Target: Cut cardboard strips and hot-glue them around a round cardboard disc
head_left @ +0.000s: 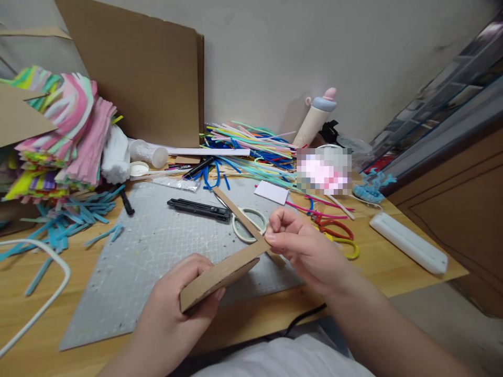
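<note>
My left hand (pixel 178 296) is wrapped round a piece of brown cardboard (pixel 220 275), held tilted above the mat, with a narrow edge facing up. At the far end of that edge, my right hand (pixel 302 243) pinches the cardboard between thumb and forefinger. Beyond the fingers lies a thin cardboard strip (pixel 238 212), crossing scissors with pale round handles (pixel 234 230). A black utility knife (pixel 198 209) rests left of the scissors on the grey cutting mat (pixel 126 272). A small white card (pixel 272 192) sits past my right hand.
Pipe cleaners (pixel 251 141) in many colours are heaped at the back, with bundles (pixel 78 120) at left. A large cardboard sheet (pixel 149 78) leans on the wall. A bottle (pixel 314 123), red-handled scissors (pixel 336 229) and a white bar-shaped device (pixel 408 242) stand or lie to the right.
</note>
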The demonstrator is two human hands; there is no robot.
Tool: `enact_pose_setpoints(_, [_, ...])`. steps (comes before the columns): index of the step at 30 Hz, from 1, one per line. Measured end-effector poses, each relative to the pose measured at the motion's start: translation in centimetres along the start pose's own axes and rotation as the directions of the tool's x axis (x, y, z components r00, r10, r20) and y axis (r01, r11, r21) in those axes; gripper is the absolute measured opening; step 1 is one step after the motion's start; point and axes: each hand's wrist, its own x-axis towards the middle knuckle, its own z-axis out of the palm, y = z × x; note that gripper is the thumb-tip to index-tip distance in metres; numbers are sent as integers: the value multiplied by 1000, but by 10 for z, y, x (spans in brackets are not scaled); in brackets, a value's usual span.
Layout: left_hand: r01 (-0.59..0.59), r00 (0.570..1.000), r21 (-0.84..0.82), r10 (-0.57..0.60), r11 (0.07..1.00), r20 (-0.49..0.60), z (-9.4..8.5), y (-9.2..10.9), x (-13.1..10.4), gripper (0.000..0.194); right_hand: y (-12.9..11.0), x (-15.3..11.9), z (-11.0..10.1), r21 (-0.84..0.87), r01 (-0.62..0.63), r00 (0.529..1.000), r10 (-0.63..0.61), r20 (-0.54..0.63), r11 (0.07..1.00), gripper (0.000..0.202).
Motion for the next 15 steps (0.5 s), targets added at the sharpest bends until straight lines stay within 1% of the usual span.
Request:
enact_pose_setpoints(9, [24, 1000, -10, -24, 1000, 4, 0, 1, 0, 7, 8, 1, 0, 59, -40, 999, 41, -8, 997, 30])
enact_pose_setpoints(15, [31, 1000, 17, -31, 999, -6, -1, 3, 1, 9, 10, 1, -1, 83, -44, 999, 44, 1, 996, 30])
